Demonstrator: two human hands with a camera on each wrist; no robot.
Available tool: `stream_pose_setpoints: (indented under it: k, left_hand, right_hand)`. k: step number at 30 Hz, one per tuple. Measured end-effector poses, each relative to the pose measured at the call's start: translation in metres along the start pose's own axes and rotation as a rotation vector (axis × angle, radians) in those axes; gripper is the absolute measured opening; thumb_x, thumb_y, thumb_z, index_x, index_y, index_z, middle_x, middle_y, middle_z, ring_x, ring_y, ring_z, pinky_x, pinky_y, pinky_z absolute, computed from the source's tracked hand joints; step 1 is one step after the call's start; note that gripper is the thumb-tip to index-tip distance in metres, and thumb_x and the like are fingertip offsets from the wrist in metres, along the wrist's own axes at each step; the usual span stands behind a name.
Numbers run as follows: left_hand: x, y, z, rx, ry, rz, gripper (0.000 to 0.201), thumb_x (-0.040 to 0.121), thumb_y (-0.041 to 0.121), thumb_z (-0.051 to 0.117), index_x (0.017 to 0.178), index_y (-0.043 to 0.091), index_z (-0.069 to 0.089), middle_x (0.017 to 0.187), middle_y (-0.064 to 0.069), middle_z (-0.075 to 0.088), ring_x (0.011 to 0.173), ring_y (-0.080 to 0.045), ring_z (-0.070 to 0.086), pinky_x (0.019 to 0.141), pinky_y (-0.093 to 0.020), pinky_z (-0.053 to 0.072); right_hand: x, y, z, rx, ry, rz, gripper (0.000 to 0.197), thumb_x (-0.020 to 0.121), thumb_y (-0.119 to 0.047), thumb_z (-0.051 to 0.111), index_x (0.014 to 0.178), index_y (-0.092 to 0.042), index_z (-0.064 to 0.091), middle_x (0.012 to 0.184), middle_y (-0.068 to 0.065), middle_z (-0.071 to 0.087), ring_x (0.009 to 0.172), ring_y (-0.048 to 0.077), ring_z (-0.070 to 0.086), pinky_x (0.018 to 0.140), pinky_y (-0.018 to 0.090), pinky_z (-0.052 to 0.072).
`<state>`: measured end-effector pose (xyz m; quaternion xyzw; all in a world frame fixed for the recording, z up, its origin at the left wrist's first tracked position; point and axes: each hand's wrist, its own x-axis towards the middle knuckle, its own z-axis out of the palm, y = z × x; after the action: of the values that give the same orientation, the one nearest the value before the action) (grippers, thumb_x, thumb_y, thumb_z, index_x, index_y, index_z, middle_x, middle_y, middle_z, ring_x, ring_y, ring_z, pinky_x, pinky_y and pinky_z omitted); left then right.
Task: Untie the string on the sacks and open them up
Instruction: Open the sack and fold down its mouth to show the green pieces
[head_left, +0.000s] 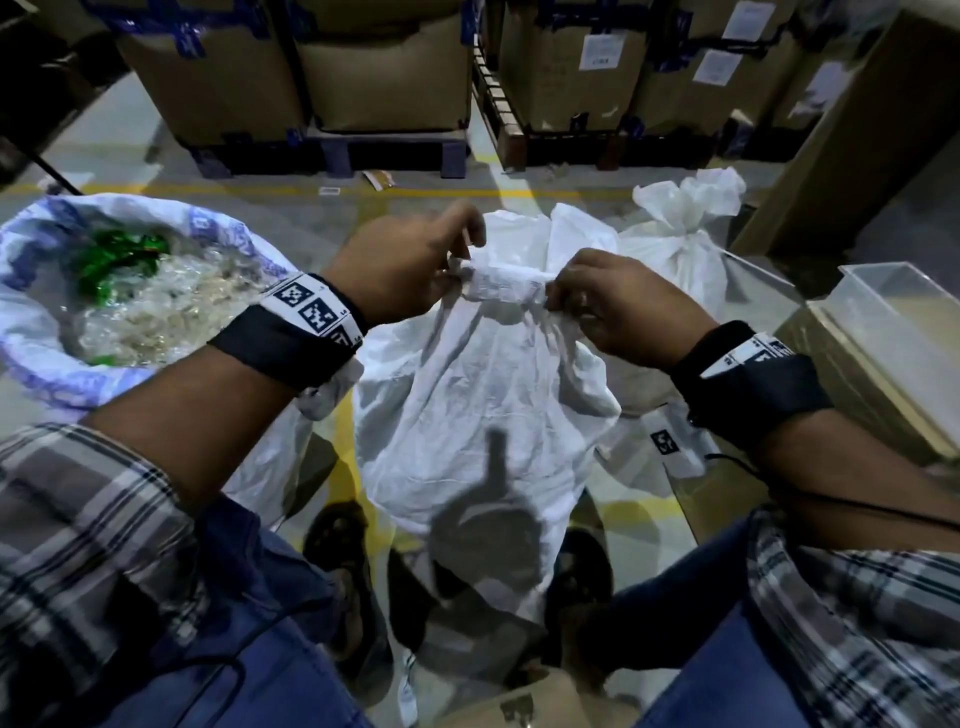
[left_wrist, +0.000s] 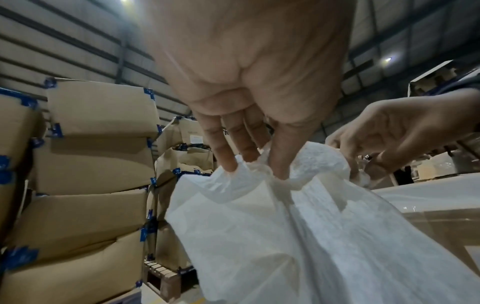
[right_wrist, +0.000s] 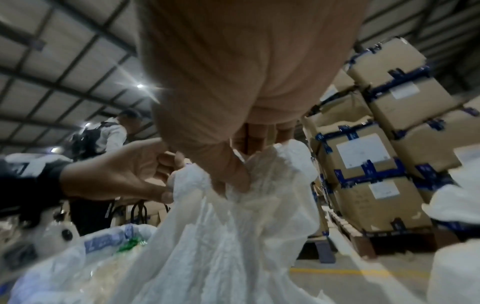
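A crumpled white sack (head_left: 483, 395) stands between my feet, its neck gathered into a tight white twisted band (head_left: 504, 283); I cannot tell string from fabric there. My left hand (head_left: 460, 254) pinches the band's left end and my right hand (head_left: 558, 304) pinches its right end. In the left wrist view my left hand (left_wrist: 262, 164) digs its fingertips into the bunched top of the sack (left_wrist: 285, 236). In the right wrist view my right hand (right_wrist: 241, 168) grips the sack's neck (right_wrist: 259, 185) with thumb and fingers curled. A second white sack (head_left: 680, 228) stands tied at the back right.
An opened sack with blue print (head_left: 218, 234), holding clear plastic and green scraps, sits at my left. Stacked cardboard boxes on pallets (head_left: 395, 78) line the back. A clear plastic bin (head_left: 883, 312) is on the right. Another person (right_wrist: 109, 139) stands far off.
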<state>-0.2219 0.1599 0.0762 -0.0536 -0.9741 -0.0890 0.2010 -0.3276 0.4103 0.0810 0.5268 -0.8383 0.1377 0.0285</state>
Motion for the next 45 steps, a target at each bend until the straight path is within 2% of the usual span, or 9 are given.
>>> stream_pose_setpoints:
  k: [5, 11, 14, 19, 23, 26, 31, 38, 45]
  left_hand:
    - [0.008, 0.013, -0.014, 0.277, 0.023, 0.162, 0.016, 0.069, 0.028, 0.063, 0.084, 0.022, 0.063, 0.08, -0.001, 0.065, 0.075, -0.033, 0.061, 0.059, -0.029, 0.029]
    - [0.006, 0.017, -0.017, 0.371, 0.198, 0.173, 0.014, 0.098, 0.023, 0.042, 0.099, 0.014, 0.053, 0.098, -0.012, 0.057, 0.053, -0.033, 0.048, 0.045, -0.03, 0.024]
    - [0.013, 0.011, -0.018, 0.37, 0.309, 0.102, 0.014, 0.102, 0.024, 0.04, 0.104, 0.015, 0.05, 0.111, -0.011, 0.06, 0.051, -0.029, 0.039, 0.043, -0.03, 0.025]
    - [0.011, 0.003, 0.007, 0.236, 0.137, 0.043, 0.01, 0.09, 0.011, 0.053, 0.099, 0.008, 0.049, 0.08, -0.017, 0.056, 0.068, -0.039, 0.055, 0.05, -0.037, 0.027]
    - [0.004, -0.004, 0.02, -0.006, -0.049, 0.023, 0.015, 0.084, 0.002, 0.053, 0.099, 0.004, 0.049, 0.091, -0.017, 0.053, 0.082, -0.035, 0.049, 0.067, -0.039, 0.03]
    - [-0.003, -0.01, 0.019, -0.151, -0.209, 0.03, 0.026, 0.089, 0.016, 0.064, 0.108, 0.007, 0.05, 0.102, -0.007, 0.045, 0.091, -0.021, 0.038, 0.079, -0.032, 0.031]
    - [0.001, -0.006, 0.003, -0.208, -0.174, 0.0, 0.035, 0.083, 0.025, 0.078, 0.109, 0.013, 0.057, 0.092, 0.002, 0.056, 0.074, -0.004, 0.044, 0.073, -0.03, 0.041]
    - [0.006, -0.002, -0.022, 0.337, 0.312, 0.221, 0.008, 0.081, 0.019, 0.06, 0.089, 0.018, 0.059, 0.081, -0.005, 0.061, 0.073, -0.032, 0.057, 0.058, -0.041, 0.043]
    - [0.007, -0.01, -0.001, 0.415, 0.186, 0.077, 0.025, 0.1, 0.022, 0.042, 0.122, 0.021, 0.053, 0.128, -0.012, 0.052, 0.056, -0.028, 0.047, 0.043, -0.033, 0.032]
  right_hand:
    - [0.005, -0.003, 0.004, -0.242, 0.089, 0.132, 0.038, 0.078, -0.009, 0.064, 0.105, -0.019, 0.039, 0.093, 0.001, 0.052, 0.081, 0.029, 0.049, 0.058, 0.033, 0.033]
    - [0.008, -0.007, -0.012, -0.362, 0.454, 0.055, 0.009, 0.089, -0.012, 0.055, 0.094, -0.006, 0.051, 0.099, 0.017, 0.053, 0.076, 0.037, 0.051, 0.043, 0.035, 0.036]
    - [0.012, -0.011, -0.008, -0.553, 0.559, -0.058, 0.007, 0.094, -0.008, 0.049, 0.09, -0.008, 0.053, 0.115, 0.015, 0.062, 0.099, 0.034, 0.057, 0.046, 0.029, 0.028]
    - [0.014, -0.001, 0.008, -0.421, 0.253, -0.074, 0.014, 0.084, 0.001, 0.048, 0.093, -0.005, 0.057, 0.086, 0.016, 0.058, 0.061, 0.036, 0.053, 0.053, 0.037, 0.033]
    - [0.003, 0.012, 0.013, -0.249, 0.017, -0.023, 0.016, 0.09, -0.024, 0.06, 0.103, -0.015, 0.059, 0.105, 0.007, 0.055, 0.092, 0.03, 0.052, 0.079, 0.041, 0.039]
    - [-0.003, 0.016, 0.005, -0.004, -0.097, 0.059, 0.026, 0.086, -0.006, 0.061, 0.108, -0.016, 0.073, 0.116, 0.008, 0.057, 0.106, 0.031, 0.053, 0.092, 0.042, 0.045]
    - [-0.006, 0.014, -0.007, 0.025, -0.006, 0.081, 0.026, 0.079, -0.003, 0.071, 0.101, -0.012, 0.061, 0.096, 0.006, 0.058, 0.089, 0.029, 0.057, 0.073, 0.034, 0.044]
    - [0.001, -0.001, -0.012, -0.403, 0.4, -0.014, 0.009, 0.083, -0.011, 0.059, 0.089, -0.005, 0.059, 0.085, 0.016, 0.056, 0.07, 0.036, 0.054, 0.048, 0.032, 0.029]
    - [0.015, -0.001, 0.01, -0.425, 0.414, 0.0, 0.013, 0.088, -0.005, 0.048, 0.096, -0.006, 0.058, 0.105, 0.018, 0.062, 0.084, 0.037, 0.06, 0.058, 0.04, 0.047]
